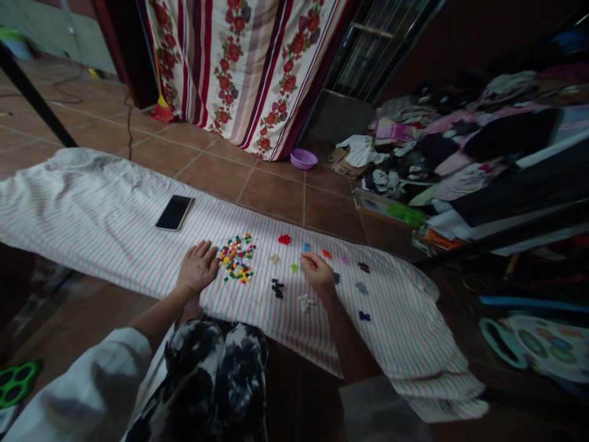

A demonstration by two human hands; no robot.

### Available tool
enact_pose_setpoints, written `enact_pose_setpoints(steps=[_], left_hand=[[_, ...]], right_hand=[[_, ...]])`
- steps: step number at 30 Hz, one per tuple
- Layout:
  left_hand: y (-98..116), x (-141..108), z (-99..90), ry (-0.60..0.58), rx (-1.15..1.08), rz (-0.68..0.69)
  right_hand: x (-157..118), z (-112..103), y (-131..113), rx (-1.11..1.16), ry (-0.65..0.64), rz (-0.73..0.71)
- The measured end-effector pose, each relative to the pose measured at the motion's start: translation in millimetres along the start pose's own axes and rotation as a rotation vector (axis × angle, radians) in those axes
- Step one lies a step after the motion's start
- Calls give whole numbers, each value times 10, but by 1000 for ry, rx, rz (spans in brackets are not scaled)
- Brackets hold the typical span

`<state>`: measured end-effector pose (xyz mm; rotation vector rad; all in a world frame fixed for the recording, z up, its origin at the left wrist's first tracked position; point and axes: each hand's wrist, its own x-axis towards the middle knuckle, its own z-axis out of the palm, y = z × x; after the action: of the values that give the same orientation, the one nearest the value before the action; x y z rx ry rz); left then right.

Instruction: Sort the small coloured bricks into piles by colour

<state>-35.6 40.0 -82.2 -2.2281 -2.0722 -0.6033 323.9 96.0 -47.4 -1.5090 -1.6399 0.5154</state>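
My left hand (199,266) lies flat on the striped cloth, its fingers beside a mixed pile of small coloured pieces (237,258). My right hand (317,270) is over the small sorted heaps, thumb and fingertips pressed together; anything between them is too small to make out. Just beyond its fingertips is a blue heap (306,247). A light green heap (294,267) and a white heap (306,302) are close by. Around them sit a red heap (284,239), a black heap (277,288), an orange heap (326,253) and several others.
A dark-screened phone (174,213) rests on the striped cloth (115,209), left of the pile. Beyond the cloth's far edge are a purple basin (304,159) and a floral curtain (239,67). Clothes (442,141) are heaped at the right.
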Motion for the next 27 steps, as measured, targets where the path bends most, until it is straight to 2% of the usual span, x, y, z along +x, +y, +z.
enact_pose_setpoints(steps=[3,6,11,15,21,27], left_hand=[[7,-1,-6,1,5,0],[7,-2,-11,-1,21,12],[8,2,-22,6,1,15],[21,5,-39,10,-26,6],[32,2,-55,10,-42,4],[26,-5,-47,12,-29,4]], right_hand=[[-162,366,-284,97,-164,-115],[-264,675,-487,68,-285,-232],[-361,1026,-676,-125,-420,-236],[-392,1113,-747,-289,-462,-206],[-330,1087,-823,-411,-491,-130],[-273,1119,-1044,-545,-545,-44]])
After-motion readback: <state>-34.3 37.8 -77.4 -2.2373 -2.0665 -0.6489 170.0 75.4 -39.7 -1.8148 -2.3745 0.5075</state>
